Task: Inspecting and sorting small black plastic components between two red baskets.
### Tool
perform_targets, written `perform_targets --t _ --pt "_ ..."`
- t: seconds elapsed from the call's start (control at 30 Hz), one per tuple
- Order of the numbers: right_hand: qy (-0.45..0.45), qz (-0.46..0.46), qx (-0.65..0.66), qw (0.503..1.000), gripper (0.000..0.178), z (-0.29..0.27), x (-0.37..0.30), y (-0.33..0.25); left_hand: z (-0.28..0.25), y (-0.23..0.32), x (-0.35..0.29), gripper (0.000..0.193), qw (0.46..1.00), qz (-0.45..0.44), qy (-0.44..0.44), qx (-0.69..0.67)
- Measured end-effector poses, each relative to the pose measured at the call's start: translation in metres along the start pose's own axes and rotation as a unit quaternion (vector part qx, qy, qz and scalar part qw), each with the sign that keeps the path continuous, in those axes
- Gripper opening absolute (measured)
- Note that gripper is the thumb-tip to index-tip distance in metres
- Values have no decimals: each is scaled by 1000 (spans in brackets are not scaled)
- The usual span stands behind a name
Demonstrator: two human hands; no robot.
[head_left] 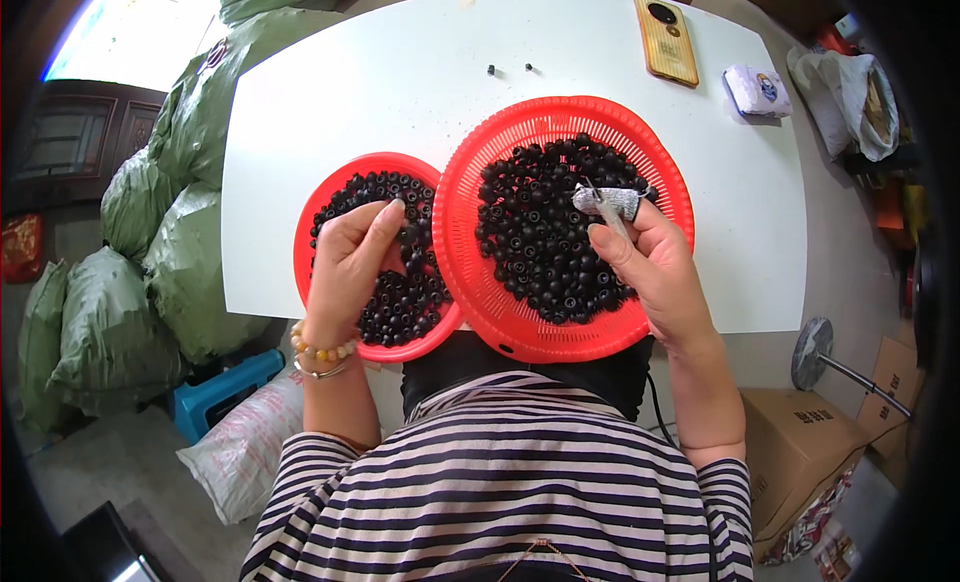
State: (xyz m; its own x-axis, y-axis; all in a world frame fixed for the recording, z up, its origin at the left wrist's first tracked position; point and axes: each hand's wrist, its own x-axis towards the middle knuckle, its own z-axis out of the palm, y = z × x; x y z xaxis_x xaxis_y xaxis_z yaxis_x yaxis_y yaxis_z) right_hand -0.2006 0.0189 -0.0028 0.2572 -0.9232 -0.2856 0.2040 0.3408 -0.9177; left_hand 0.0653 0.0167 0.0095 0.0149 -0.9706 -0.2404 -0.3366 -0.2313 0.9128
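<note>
My left hand hovers over the smaller red basket, thumb and fingers pinched together; whatever is between them is hidden. Inside that basket lie many small round black parts with holes. Over the right side of the larger red slotted basket, my right hand is closed on a thin, pale, blade-like tool. A silvery-grey wrap covers one finger of this hand. Similar black parts fill the larger basket's bottom, and its rim overlaps the smaller basket.
Two black bits lie on the white table beyond the baskets. A yellow phone and a tissue pack sit at the far right. Green sacks are piled left; a cardboard box stands on the right.
</note>
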Motion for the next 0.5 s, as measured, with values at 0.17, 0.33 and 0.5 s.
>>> perform_targets --t 0.17,0.33,0.5 --pt "13 -15 -13 1000 25 -1 2 5 -17 -18 1 15 962 97 57 247" --pt "14 -14 -16 1000 25 -3 1 8 31 2 8 7 903 328 58 271" --pt "3 2 14 1000 23 -5 -4 0 74 6 18 15 854 353 -170 342"
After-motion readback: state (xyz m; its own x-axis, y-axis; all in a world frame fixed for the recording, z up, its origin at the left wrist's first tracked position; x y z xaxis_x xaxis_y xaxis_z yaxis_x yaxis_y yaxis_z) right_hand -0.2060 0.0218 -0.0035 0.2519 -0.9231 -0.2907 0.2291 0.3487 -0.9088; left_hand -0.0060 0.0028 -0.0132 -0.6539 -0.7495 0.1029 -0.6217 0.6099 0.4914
